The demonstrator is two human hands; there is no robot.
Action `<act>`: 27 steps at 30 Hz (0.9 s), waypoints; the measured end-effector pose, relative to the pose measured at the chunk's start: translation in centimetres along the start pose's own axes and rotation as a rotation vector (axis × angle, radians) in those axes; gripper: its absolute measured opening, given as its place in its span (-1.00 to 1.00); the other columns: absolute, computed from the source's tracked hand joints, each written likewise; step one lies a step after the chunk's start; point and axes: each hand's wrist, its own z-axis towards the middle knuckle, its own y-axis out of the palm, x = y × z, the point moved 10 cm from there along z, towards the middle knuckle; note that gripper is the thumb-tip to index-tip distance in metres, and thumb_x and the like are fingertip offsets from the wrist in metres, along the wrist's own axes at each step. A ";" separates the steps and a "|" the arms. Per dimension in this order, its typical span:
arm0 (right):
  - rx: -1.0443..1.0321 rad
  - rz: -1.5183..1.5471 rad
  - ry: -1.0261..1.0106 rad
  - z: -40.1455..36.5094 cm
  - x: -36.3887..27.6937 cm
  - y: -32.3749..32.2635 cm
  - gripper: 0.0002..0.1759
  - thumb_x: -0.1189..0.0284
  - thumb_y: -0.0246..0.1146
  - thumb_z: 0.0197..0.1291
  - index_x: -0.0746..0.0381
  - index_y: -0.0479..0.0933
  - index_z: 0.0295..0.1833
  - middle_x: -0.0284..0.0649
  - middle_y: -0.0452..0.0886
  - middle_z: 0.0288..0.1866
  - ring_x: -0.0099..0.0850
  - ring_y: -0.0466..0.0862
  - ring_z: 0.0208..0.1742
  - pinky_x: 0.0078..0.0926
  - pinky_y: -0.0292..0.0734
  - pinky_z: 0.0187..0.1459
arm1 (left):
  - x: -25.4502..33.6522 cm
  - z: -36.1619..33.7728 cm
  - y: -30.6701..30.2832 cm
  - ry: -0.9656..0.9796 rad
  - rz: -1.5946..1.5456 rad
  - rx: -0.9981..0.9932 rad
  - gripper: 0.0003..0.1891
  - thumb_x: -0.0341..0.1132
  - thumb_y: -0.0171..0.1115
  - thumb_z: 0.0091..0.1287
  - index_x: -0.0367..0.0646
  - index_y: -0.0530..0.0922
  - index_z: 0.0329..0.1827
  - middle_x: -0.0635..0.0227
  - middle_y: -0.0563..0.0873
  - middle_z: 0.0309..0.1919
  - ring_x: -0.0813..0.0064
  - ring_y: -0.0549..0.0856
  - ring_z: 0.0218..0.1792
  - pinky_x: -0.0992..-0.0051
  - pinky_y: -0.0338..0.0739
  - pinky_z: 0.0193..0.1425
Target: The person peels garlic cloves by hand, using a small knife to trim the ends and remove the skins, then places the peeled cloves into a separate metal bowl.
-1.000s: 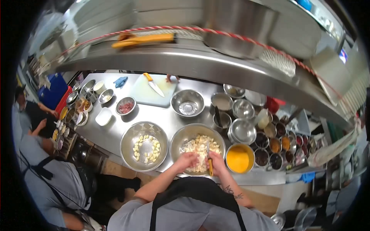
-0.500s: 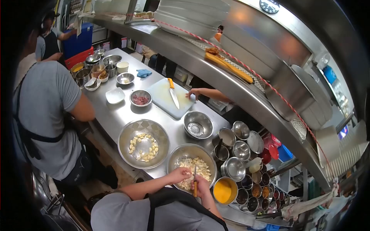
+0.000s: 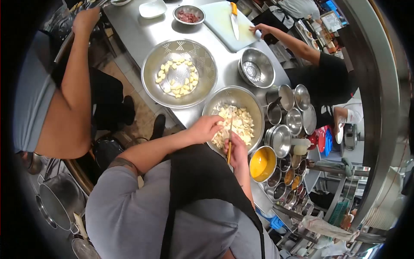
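Note:
My right hand (image 3: 236,151) is closed round the yellow handle of a small knife (image 3: 230,139), its blade pointing up over a steel bowl (image 3: 255,100). That bowl holds many pale garlic cloves (image 3: 239,122). My left hand (image 3: 206,129) is at the bowl's left side, fingertips pinched together over the cloves; what they hold is too small to make out. To the upper left stands a perforated steel colander (image 3: 149,77) with peeled cloves (image 3: 177,90) in its bottom.
A co-worker's hand (image 3: 260,29) touches a white cutting board (image 3: 212,18) bearing a large knife (image 3: 235,23). Another person's arm (image 3: 76,82) is at left. Steel bowls (image 3: 257,67), a pot of yellow liquid (image 3: 262,164) and several small containers stand right. A meat bowl (image 3: 189,15) sits above.
The view has tilted down, so the bowls appear higher and larger. My hands stay at the clove bowl with the knife in my right hand. The person at left has an arm stretched out.

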 end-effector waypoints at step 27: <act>0.134 -0.319 -0.435 -0.8 -4.1 -2.4 -0.64 0.25 0.15 0.42 0.28 0.59 0.12 -0.43 0.52 -0.52 -0.70 0.42 -0.55 -0.72 0.33 -0.51 | -2.5 0.2 6.5 -0.631 -0.534 -0.388 -0.71 -0.44 0.06 0.48 -0.19 0.47 0.23 0.46 0.65 -0.32 0.72 0.51 -0.42 0.69 0.42 -0.29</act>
